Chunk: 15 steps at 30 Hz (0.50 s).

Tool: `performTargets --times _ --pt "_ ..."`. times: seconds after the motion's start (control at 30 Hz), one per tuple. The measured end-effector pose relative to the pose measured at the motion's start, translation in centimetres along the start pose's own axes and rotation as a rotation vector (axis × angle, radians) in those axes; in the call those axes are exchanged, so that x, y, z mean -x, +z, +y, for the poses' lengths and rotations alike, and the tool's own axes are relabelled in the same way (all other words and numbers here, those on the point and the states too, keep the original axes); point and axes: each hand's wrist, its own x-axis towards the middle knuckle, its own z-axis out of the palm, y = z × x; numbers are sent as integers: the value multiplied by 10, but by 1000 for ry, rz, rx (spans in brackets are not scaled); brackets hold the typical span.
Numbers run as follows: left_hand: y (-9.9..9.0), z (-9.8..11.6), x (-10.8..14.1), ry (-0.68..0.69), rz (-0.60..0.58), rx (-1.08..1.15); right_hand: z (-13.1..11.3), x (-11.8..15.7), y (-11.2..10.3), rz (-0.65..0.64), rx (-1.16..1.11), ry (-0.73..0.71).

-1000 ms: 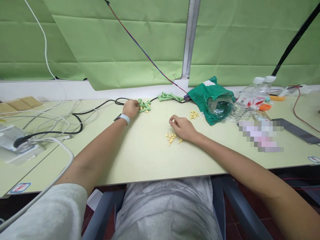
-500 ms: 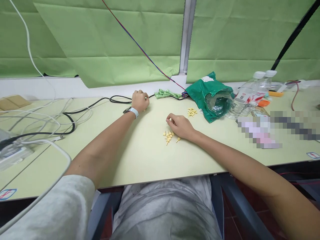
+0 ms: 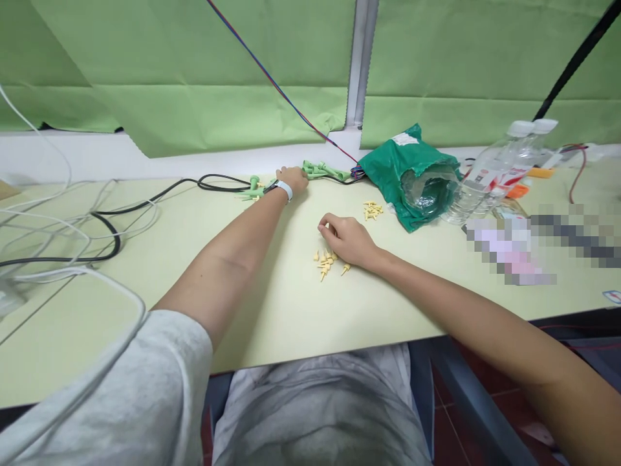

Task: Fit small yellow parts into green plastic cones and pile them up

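Observation:
My left hand, with a white band on its wrist, lies at the far edge of the pale yellow table. Its fingertips are beside a bunch of green plastic pegs. A few more green pegs lie behind the wrist. My right hand rests with curled fingers just above a small heap of yellow pegs. Another yellow heap lies farther off to the right. Whether either hand holds a peg is hidden.
A crumpled green plastic bag and clear water bottles stand at the far right. A black cable and white cables run across the left side. A pixelated patch covers the right of the table.
My left hand has slid farther along the table's far side toward the bunch of green pegs. My right hand has barely moved, and the view has tilted down slightly.

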Motion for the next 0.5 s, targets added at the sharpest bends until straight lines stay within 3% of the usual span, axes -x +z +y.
performTargets --times 0.13,0.27,0.4,0.5 --pt "-5 -2 3 2 78 147 4 -1 0 22 -8 -16" --pt "-18 -14 12 30 259 381 16 -8 -4 104 34 -50" --pt "-37 -28 33 115 376 533 40 -19 -24 285 235 -55" --pt "-50 -35 60 185 394 680 64 -26 -47 317 356 42"
